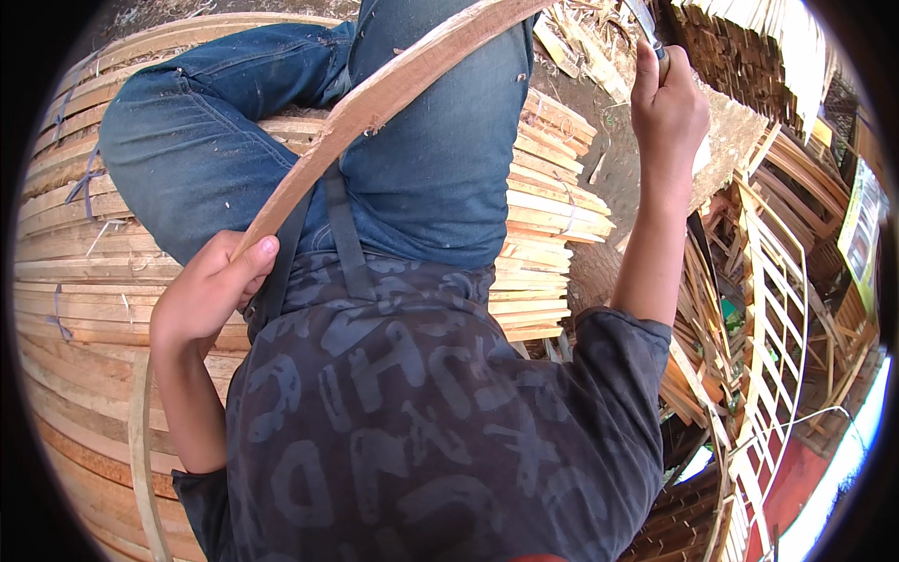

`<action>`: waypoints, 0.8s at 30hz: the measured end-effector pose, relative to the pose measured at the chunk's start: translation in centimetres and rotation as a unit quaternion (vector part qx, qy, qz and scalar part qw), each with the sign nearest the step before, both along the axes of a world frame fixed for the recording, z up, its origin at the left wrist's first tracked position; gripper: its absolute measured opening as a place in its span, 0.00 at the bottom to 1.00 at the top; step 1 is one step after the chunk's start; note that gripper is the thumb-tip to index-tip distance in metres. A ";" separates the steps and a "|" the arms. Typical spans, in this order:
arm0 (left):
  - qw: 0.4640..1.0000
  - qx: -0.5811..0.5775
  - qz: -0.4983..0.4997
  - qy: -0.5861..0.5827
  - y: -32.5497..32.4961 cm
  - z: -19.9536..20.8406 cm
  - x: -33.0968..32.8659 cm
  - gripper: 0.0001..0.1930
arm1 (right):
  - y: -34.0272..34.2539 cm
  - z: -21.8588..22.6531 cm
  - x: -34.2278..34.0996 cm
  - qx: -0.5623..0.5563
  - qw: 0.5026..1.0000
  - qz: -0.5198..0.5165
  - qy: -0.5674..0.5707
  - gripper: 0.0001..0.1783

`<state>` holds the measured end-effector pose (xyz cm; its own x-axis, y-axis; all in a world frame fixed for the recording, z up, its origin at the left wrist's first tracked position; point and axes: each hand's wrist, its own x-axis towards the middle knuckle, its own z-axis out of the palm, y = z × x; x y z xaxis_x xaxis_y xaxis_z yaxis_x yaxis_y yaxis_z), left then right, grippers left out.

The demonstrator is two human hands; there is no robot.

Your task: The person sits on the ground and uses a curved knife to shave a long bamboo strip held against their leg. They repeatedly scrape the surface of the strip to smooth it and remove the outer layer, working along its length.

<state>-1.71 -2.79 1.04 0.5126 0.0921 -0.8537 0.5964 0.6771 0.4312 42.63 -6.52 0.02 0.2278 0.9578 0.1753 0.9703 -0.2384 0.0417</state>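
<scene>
My left hand (pixel 204 288) is closed round the lower end of a long wooden strip (pixel 403 89), with the thumb lying along it. The strip slants up to the right across my jeans (pixel 421 159) and runs out past the top of the picture; a small rough sliver stands out on its lower edge. At the upper right my raised right hand (pixel 670 105) grips the handle of a knife (pixel 642 19). The blade points up and to the left, apart from the visible part of the strip, and its tip is cut off by the frame.
Bundled wooden slats (pixel 84 253), tied with thin purple cord, lie under and beside me on the left. Shavings (pixel 590 47) litter the ground ahead. To the right stand a stack of slats (pixel 749 56), loose offcuts (pixel 698 328) and a pale lattice frame (pixel 777 300).
</scene>
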 end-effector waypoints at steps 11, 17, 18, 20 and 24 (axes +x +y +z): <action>0.997 -0.081 -0.015 -0.008 0.9 -1.1 0.2 0.25 | -1.3 1.3 -7.7 -0.039 0.992 0.064 0.104 0.23; 0.998 -0.046 -0.031 -0.025 0.5 -0.5 0.7 0.25 | -0.4 0.8 -0.8 -0.030 0.999 -0.035 -0.006 0.23; 0.999 -0.040 -0.027 -0.023 0.7 -0.1 1.4 0.25 | -0.4 -0.2 0.0 -0.013 1.000 -0.024 -0.004 0.23; 0.994 -0.097 -0.025 -0.042 1.1 -0.6 1.4 0.25 | -0.1 -0.3 0.0 -0.005 1.000 -0.016 0.010 0.23; 0.995 -0.087 -0.031 -0.044 0.2 -1.5 0.6 0.25 | -0.8 1.7 -4.5 -0.048 0.998 0.010 0.028 0.23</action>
<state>-1.15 -2.62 -0.47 0.5856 -0.0884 -0.8058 0.6054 0.7088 0.3622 38.11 -7.36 1.77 0.2155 0.9740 0.0705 0.9762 -0.2166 0.0089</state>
